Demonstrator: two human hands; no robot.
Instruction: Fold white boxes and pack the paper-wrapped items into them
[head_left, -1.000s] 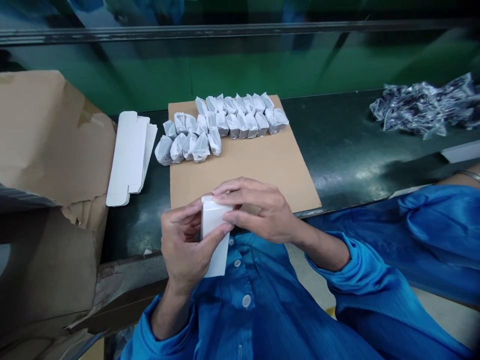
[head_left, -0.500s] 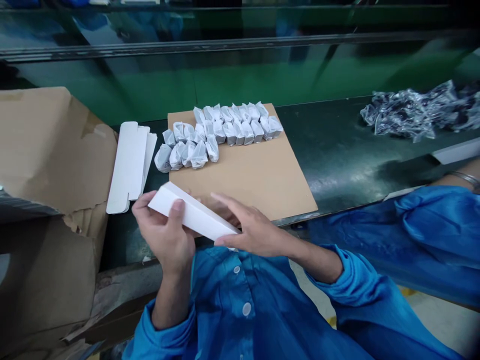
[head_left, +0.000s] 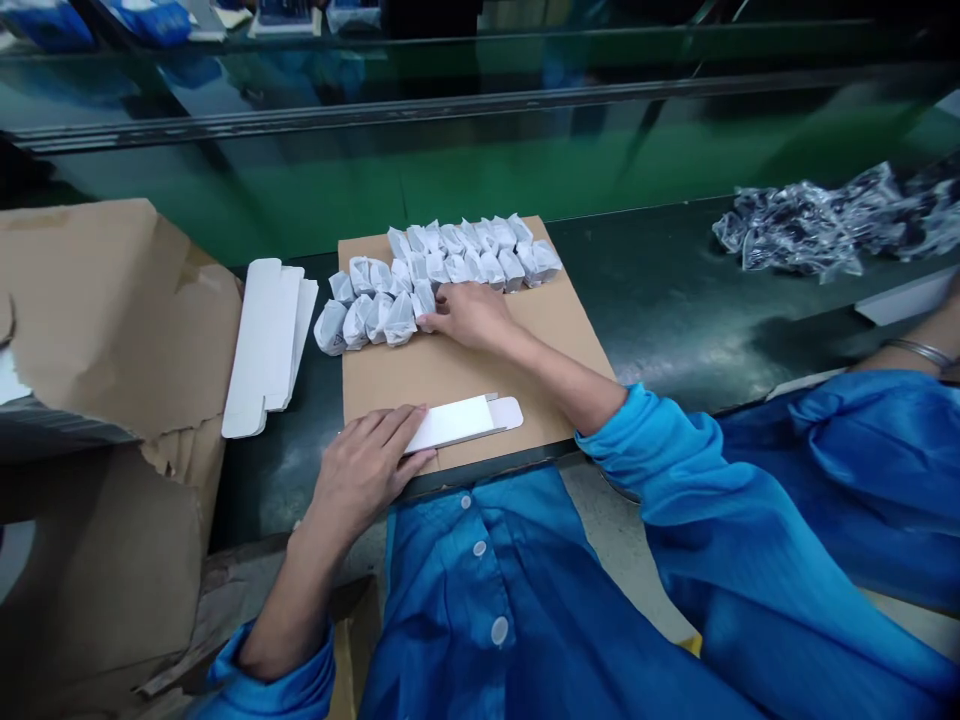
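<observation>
A narrow white carton (head_left: 454, 422) lies on the brown cardboard sheet (head_left: 525, 372), its end flap sticking out to the right. My left hand (head_left: 367, 465) grips the carton's left end from above. Up among the rows, my right hand (head_left: 472, 315) has thumb and fingers closed around a small white wrapped packet (head_left: 424, 298) at the right end of the front row; the hand partly hides it. Several more wrapped packets (head_left: 367, 318) stand close together along the sheet's far side.
Flat white cartons (head_left: 262, 340) lie stacked to the left, beside a torn cardboard box (head_left: 97, 310). On the dark green bench (head_left: 637, 290), clear plastic-bagged items (head_left: 810, 228) form a heap at the right. A co-worker's blue sleeve (head_left: 885, 430) is close by on the right.
The carton went from being held in both hands to lying on the cardboard sheet, end flap now open. My right hand left it and moved forward to the packets.
</observation>
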